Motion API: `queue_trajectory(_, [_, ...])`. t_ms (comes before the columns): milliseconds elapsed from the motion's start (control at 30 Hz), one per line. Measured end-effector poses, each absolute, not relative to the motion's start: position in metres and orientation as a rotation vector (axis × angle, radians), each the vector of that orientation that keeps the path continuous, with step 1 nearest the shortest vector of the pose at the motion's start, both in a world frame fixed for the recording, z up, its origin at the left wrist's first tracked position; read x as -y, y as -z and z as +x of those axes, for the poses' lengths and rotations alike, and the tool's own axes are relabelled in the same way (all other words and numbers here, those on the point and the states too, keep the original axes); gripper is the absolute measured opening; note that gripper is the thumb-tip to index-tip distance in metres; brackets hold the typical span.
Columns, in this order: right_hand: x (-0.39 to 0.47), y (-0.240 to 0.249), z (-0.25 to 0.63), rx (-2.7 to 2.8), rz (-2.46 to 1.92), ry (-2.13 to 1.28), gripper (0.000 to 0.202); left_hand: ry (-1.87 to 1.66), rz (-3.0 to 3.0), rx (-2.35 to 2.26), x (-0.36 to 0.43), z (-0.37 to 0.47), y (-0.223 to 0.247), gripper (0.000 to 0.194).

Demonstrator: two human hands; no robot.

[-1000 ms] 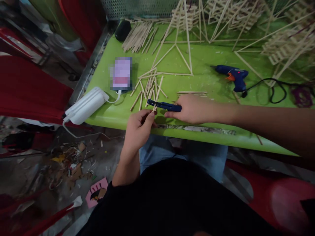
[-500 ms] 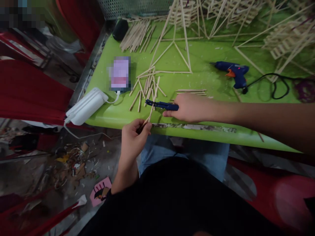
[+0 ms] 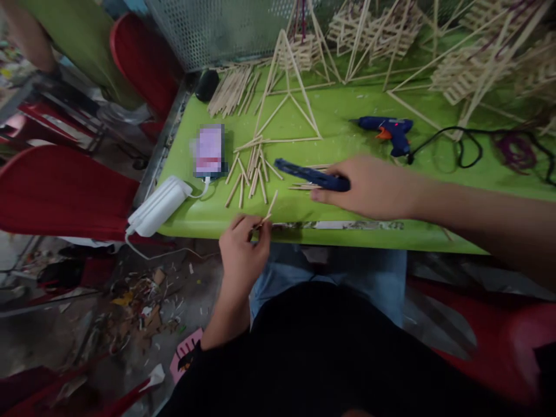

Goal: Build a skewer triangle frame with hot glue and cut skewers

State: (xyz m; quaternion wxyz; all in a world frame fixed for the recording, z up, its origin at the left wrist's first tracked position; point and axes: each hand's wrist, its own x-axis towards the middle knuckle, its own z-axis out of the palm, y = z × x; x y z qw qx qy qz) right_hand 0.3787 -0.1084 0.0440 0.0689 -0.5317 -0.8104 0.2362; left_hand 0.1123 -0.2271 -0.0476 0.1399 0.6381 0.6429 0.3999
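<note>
At the near edge of the green table, my left hand [image 3: 244, 243] is closed in a pinch round thin wooden sticks [image 3: 273, 202], whose short ends stick out past the fingertips. My right hand [image 3: 369, 185] grips dark blue cutters [image 3: 313, 175] and holds them over the table, their jaws pointing left and apart from the held sticks. Below and behind the cutters lie a few straight sticks [image 3: 299, 186], partly covered by my right hand. Between both hands and the phone, short cut sticks [image 3: 254, 174] are scattered in a loose pile.
A stick pyramid frame [image 3: 289, 92] stands behind the pile, with more stick structures [image 3: 469, 75] at the back right. A blue glue gun [image 3: 391, 130] lies right, its cord trailing. At left are a phone [image 3: 209, 150], a white power bank [image 3: 160, 205] and a stick bundle [image 3: 230, 90].
The cutters have come off the stick and moved right and up from it. The stick in my left hand now shows a shorter end. The camera view has shifted somewhat.
</note>
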Motion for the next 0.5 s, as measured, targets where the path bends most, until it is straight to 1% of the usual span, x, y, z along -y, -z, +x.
queue_trajectory(100, [0.146, -0.045, 0.415, 2.227, -1.67, -0.695, 0.049, -1.043, 2.134, -1.866, 0.2, 0.138, 0.038, 0.019])
queue_trajectory(167, [0.175, -0.039, 0.439, 2.074, -1.665, -0.727, 0.041, -0.945, 2.275, -1.822, 0.178, 0.156, 0.034, 0.02])
queue_trajectory(233, [0.201, -0.029, 0.462, 1.935, -1.735, -0.664, 0.033, -0.857, 2.349, -1.76, 0.156, 0.171, 0.033, 0.021])
queue_trajectory(333, [0.228, -0.01, 0.496, 1.714, -1.902, -0.504, 0.029, -0.729, 2.343, -1.705, 0.136, 0.183, 0.033, 0.015])
queue_trajectory(400, [0.236, 0.002, 0.513, 1.603, -2.036, -0.378, 0.029, -0.714, 2.315, -1.711, 0.133, 0.184, 0.035, 0.012])
queue_trajectory(433, [0.238, 0.007, 0.519, 1.549, -2.097, -0.313, 0.032, -0.742, 2.305, -1.72, 0.135, 0.184, 0.037, 0.015])
queue_trajectory(500, [0.237, 0.018, 0.525, 1.461, -2.183, -0.2, 0.046, -0.854, 2.286, -1.735, 0.144, 0.182, 0.042, 0.02])
